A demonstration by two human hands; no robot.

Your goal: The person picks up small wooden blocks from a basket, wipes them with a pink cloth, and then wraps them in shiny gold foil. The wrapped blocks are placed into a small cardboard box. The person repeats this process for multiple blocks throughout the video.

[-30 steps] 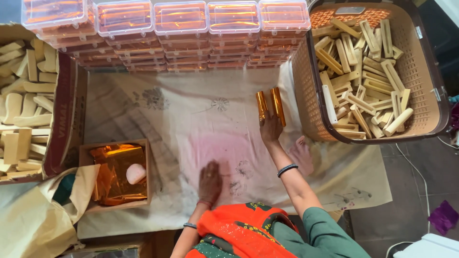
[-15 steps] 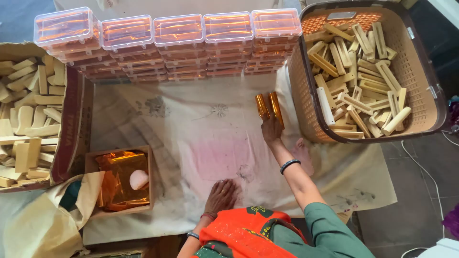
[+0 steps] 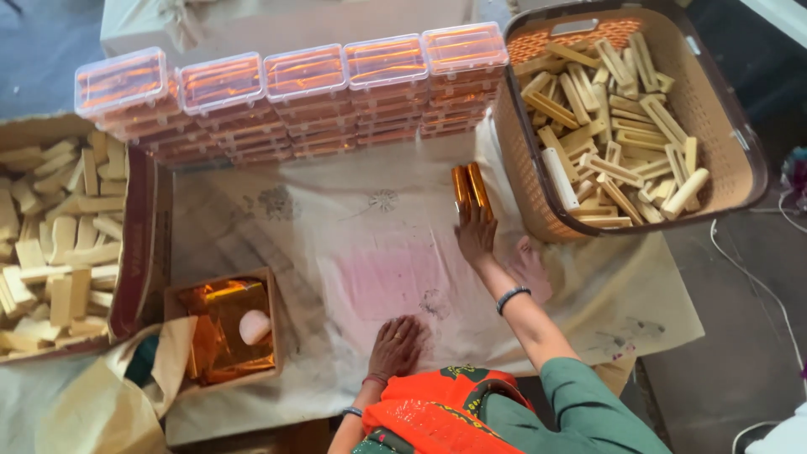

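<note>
My right hand [image 3: 477, 235] reaches forward over the white cloth [image 3: 336, 244] and its fingertips touch the near ends of two orange foil-wrapped sticks [image 3: 470, 187] lying side by side beside the basket. My left hand [image 3: 398, 345] rests flat, palm down, on the cloth close to my body, holding nothing. A small cardboard box [image 3: 223, 329] with orange foil sheets and a pale round lump stands to the left of it.
A tan plastic basket [image 3: 740, 134] full of bare wooden sticks sits at the right. Stacks of clear lidded boxes [image 3: 294, 92] line the far edge. A large carton [image 3: 139, 235] of wooden pieces lies left. My bare foot [image 3: 531, 265] rests on the cloth.
My left hand slid back toward my body across the cloth. My right hand stays at the two wrapped sticks. The view has shifted, so everything sits lower in the frame.
</note>
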